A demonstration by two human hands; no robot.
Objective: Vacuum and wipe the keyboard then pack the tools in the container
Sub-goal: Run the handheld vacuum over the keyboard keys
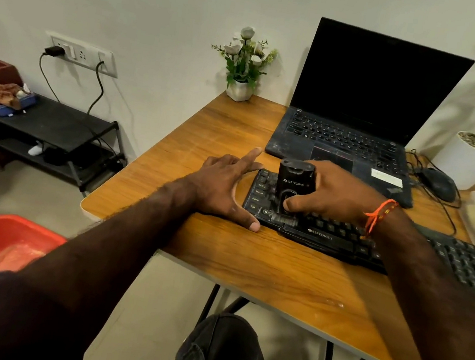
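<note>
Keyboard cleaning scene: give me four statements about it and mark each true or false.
1. The right hand grips the black handheld vacuum over the keyboard. True.
2. The left hand holds a cloth. False: it rests open at the keyboard's left end, holding nothing.
3. The laptop screen is dark. True.
4. The mouse sits left of the laptop. False: it lies to its right.
</note>
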